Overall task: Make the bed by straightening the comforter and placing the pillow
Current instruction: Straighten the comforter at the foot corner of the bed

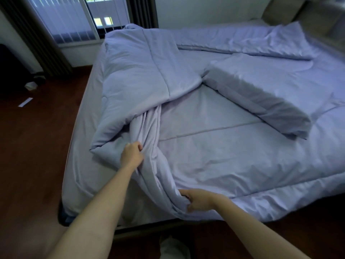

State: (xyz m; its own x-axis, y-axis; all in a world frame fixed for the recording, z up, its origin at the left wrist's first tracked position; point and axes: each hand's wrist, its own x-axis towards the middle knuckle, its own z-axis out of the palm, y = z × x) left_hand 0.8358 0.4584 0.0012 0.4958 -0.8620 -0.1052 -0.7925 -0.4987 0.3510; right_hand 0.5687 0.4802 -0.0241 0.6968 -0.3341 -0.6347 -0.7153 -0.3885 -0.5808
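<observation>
A pale lilac comforter (214, 161) covers most of the bed, with its left part folded back on itself into a thick flap (134, 71). My left hand (131, 153) is closed on a bunched fold under that flap. My right hand (196, 200) grips the comforter's edge near the foot of the bed. A pillow (261, 90) in the same lilac lies crosswise on top of the comforter at the right. A second flat pillow (270, 42) lies near the headboard.
The mattress side (80, 146) shows bare at the left. Dark wooden floor (33, 146) lies to the left, with a paper strip (25, 102) and a small white object (30, 86) on it. A window with vertical blinds (71, 17) stands beyond the bed.
</observation>
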